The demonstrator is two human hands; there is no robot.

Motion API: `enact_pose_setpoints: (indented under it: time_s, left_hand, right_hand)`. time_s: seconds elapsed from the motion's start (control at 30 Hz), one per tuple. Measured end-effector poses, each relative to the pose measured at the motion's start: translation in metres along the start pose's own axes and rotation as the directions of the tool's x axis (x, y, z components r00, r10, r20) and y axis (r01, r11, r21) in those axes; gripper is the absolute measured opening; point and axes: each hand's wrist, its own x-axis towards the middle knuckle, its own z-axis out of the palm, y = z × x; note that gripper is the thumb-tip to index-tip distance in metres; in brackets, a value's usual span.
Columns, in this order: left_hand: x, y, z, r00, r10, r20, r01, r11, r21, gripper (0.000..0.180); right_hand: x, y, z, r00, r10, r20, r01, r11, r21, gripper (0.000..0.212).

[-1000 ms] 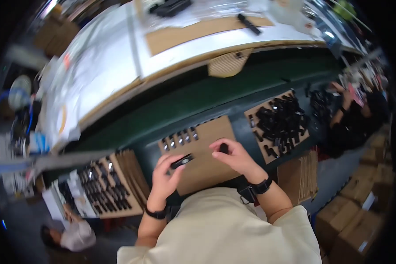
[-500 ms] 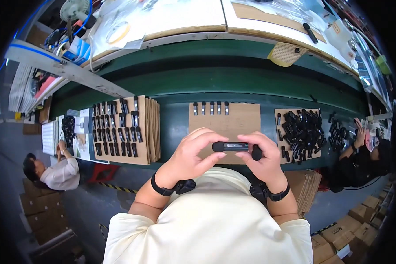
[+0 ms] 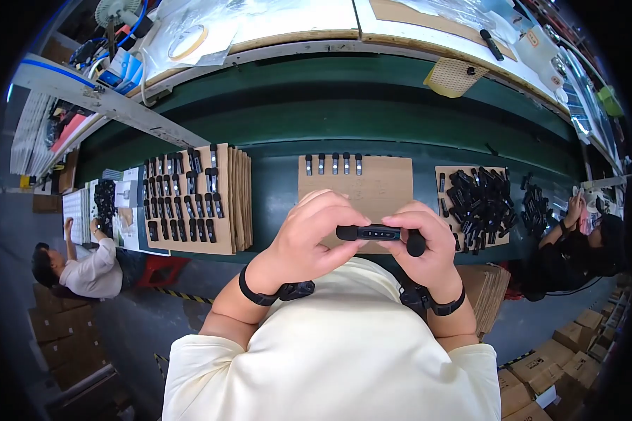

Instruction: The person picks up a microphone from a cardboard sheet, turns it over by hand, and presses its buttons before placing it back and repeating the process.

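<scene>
Level in front of my chest is a small black microphone point(image 3: 379, 233) with a rounded foam-like head, its face with small marks turned up. My left hand point(image 3: 305, 235) pinches its head end between thumb and fingers. My right hand point(image 3: 435, 249) grips the other end. A second dark round head point(image 3: 416, 244) pokes out from the right hand, seemingly of another microphone whose body is hidden. Just beyond my hands lies a cardboard sheet point(image 3: 358, 188) with a short row of similar microphones point(image 3: 334, 164) along its far left edge.
A cardboard stack point(image 3: 240, 200) at left bears rows of microphones point(image 3: 182, 203). At right, a heap of microphones point(image 3: 479, 207) covers another sheet on the green bench point(image 3: 274, 168). A white shelf point(image 3: 288, 28) runs beyond. People sit at left point(image 3: 84, 263) and right point(image 3: 583, 242).
The held microphone has rolled so that its marked face shows more. Both hands stay close together around it. The person at left has raised a hand.
</scene>
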Motion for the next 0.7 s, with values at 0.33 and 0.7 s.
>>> enact_pose_setpoints:
  time_s: [0.33,0.7]
  left_hand:
    - [0.0039,-0.001,0.002,0.999,0.035,-0.034,-0.035,0.999,0.005,0.034]
    - [0.0073,0.0024,0.0024,0.999,0.023,-0.049,-0.022,1.0,0.014,0.031]
  right_hand:
    - [0.007,0.0036,-0.0053,0.996,-0.086,0.02,0.085,0.996,0.015,0.038]
    - [0.0073,0.0044,-0.0091,0.996,-0.083,0.012,0.083,0.996,0.024,0.036]
